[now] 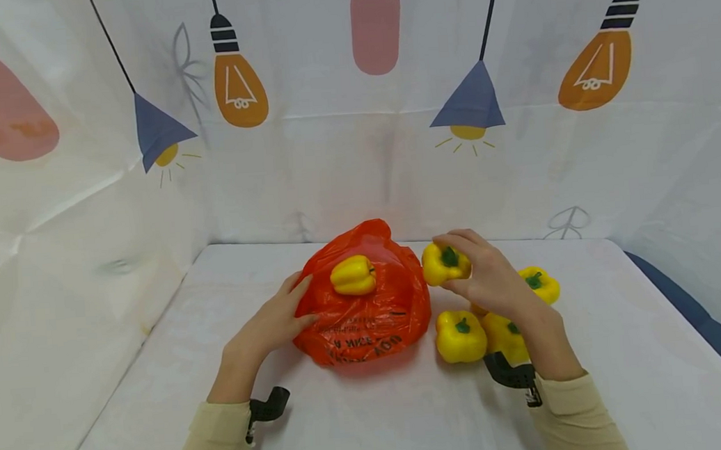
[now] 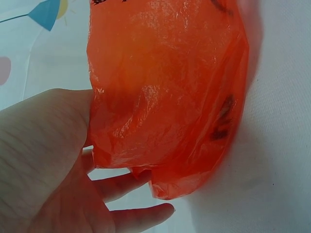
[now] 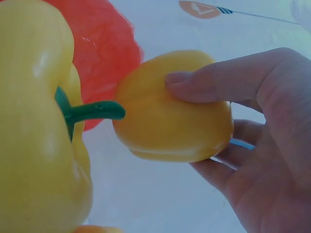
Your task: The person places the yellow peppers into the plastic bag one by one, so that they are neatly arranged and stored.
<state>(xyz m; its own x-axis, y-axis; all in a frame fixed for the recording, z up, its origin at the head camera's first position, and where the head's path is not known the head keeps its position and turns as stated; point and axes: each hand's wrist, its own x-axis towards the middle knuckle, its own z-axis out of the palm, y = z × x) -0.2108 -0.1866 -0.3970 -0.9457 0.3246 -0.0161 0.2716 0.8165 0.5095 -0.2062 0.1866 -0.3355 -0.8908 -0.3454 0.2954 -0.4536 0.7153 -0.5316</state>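
Note:
A red plastic bag (image 1: 361, 326) with black print lies in the middle of the table, its mouth spread. One yellow bell pepper (image 1: 353, 276) rests inside that mouth. My left hand (image 1: 272, 322) holds the bag's left side; in the left wrist view some fingers (image 2: 119, 187) pass behind the plastic (image 2: 165, 92). Just off the bag's right edge, my right hand (image 1: 490, 279) grips another yellow bell pepper (image 1: 440, 264) between thumb and fingers. The right wrist view shows this pepper (image 3: 170, 121) held from the side, with the thumb across it.
Several more yellow bell peppers sit right of the bag, including a front one (image 1: 460, 336), one beside it (image 1: 503, 337) partly behind my right wrist, and one farther back (image 1: 540, 283). A white sheet printed with lamps (image 1: 331, 171) hangs behind the white table (image 1: 374, 426).

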